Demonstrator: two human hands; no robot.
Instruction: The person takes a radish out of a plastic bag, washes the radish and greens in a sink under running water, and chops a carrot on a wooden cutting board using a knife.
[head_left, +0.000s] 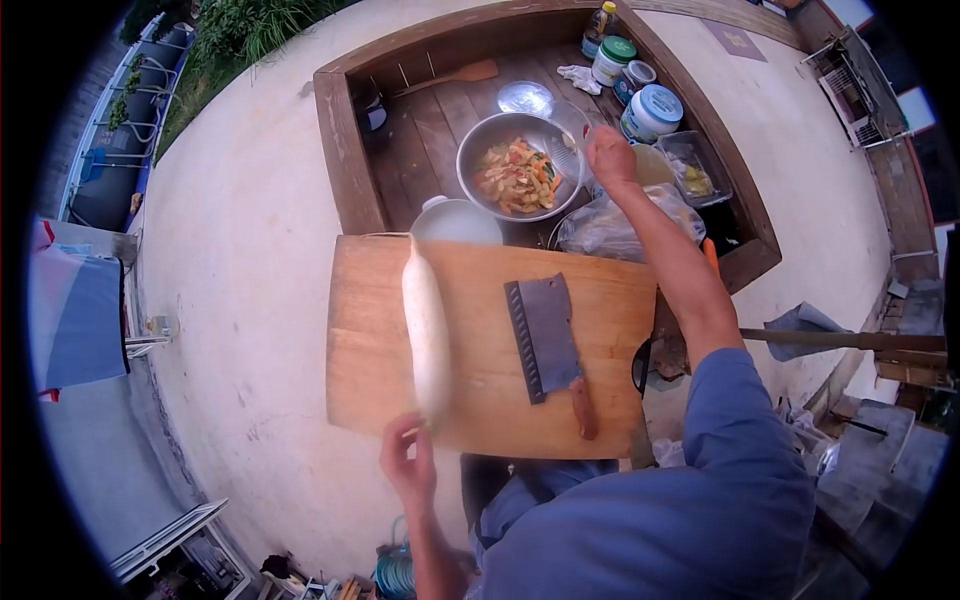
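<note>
A long white daikon radish lies lengthwise on the left side of the wooden cutting board. My left hand is at its near, greenish end, thumb and fingers closed on the tip. To the right of the radish rests a cleaver with a wooden handle, touched by neither hand. My right hand reaches beyond the board to the right rim of a steel bowl of chopped, mixed food. Its fingers are closed; a blurred, shiny metal piece shows beside them, and what they grip is unclear.
A wooden-framed recess holds the bowl, a white pot, a plastic bag, a clear tray and several jars and bottles. A wooden spatula lies along its far side. Pale concrete floor surrounds it.
</note>
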